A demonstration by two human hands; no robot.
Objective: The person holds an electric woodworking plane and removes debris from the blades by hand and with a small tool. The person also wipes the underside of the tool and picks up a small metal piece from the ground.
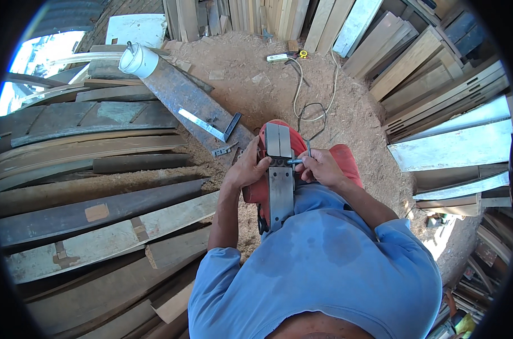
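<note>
A red electric hand planer (pixel 282 192) lies upside down on my lap, its flat metal sole facing up. My left hand (pixel 248 168) is closed around its left side, with the thumb by the gap at the blade drum (pixel 279 162). In my right hand (pixel 323 168) is a small metal wrench (pixel 295 161), gripped between thumb and fingers. The wrench tip reaches to the drum from the right. Which bolt it meets is too small to tell. To the left, a try square (pixel 211 127) and a small metal piece (pixel 223 150) rest on a worn board (pixel 180 90).
A white bucket (pixel 140 62) stands at the board's far end. Stacked planks (pixel 98 169) fill the left; more boards (pixel 448 144) lean at the right. On the dusty ground ahead are a white power strip (pixel 278 57), a yellow tape measure (pixel 303 54) and a looping cord (pixel 297 101).
</note>
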